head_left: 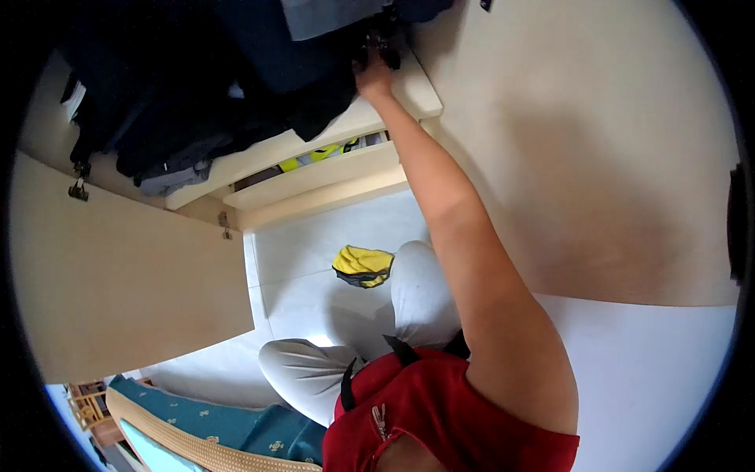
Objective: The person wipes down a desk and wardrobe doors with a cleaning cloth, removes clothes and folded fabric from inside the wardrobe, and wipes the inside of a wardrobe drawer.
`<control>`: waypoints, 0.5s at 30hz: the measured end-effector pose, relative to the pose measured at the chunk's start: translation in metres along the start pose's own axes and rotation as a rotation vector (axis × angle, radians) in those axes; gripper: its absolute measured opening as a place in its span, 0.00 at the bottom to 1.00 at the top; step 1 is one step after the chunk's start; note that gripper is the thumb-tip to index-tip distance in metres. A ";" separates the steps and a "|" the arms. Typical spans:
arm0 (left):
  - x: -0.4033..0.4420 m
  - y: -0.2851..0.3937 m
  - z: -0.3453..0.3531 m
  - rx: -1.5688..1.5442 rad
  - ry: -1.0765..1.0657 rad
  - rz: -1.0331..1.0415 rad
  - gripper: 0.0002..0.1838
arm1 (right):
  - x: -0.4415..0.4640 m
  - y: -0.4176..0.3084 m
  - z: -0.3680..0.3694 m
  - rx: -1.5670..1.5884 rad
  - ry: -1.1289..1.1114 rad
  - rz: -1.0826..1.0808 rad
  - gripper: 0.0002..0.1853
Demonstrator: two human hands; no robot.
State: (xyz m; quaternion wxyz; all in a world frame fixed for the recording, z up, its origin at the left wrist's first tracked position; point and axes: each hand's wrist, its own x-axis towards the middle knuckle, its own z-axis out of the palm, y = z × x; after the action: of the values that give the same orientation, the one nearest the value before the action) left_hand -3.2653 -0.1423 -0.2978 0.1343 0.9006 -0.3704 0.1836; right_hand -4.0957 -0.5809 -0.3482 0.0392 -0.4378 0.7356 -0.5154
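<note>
My right hand (376, 77) reaches into the cupboard, at the right end of its shelf (421, 93). Its fingers are closed on something dark that I cannot make out, partly lost in shadow. Dark clothes (291, 102) hang or lie heaped just left of this hand, and a grey garment (322, 17) hangs above it. On the floor in front of my knees lies a crumpled yellow and dark grey cloth (363, 266). My left hand is out of view.
Both cupboard doors, the left (126, 267) and the right (613, 173), stand open around me. Below the shelf, a partly open drawer (322, 173) holds yellow and grey items. A teal patterned fabric (212, 421) with a tan border lies behind at lower left.
</note>
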 end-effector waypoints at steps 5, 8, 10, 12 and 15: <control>0.008 -0.006 -0.002 0.014 0.027 0.000 0.15 | 0.008 0.009 0.011 0.370 0.120 0.349 0.29; 0.014 -0.011 -0.008 0.013 0.060 0.029 0.14 | 0.010 0.026 0.017 0.297 0.169 0.245 0.26; 0.018 -0.018 -0.013 -0.008 0.091 0.067 0.13 | 0.002 0.020 0.010 0.035 0.163 0.129 0.22; 0.024 -0.030 -0.016 -0.061 0.146 0.157 0.13 | -0.017 0.005 0.004 -0.213 0.088 0.055 0.17; 0.032 -0.034 -0.016 -0.218 0.177 0.396 0.12 | -0.054 -0.001 0.000 -0.229 0.072 -0.073 0.12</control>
State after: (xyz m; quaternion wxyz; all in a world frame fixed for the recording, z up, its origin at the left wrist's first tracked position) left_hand -3.2236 -0.1323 -0.2732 0.2242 0.7710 -0.5440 0.2437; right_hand -4.0614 -0.5438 -0.3686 -0.0563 -0.4469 0.7742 -0.4447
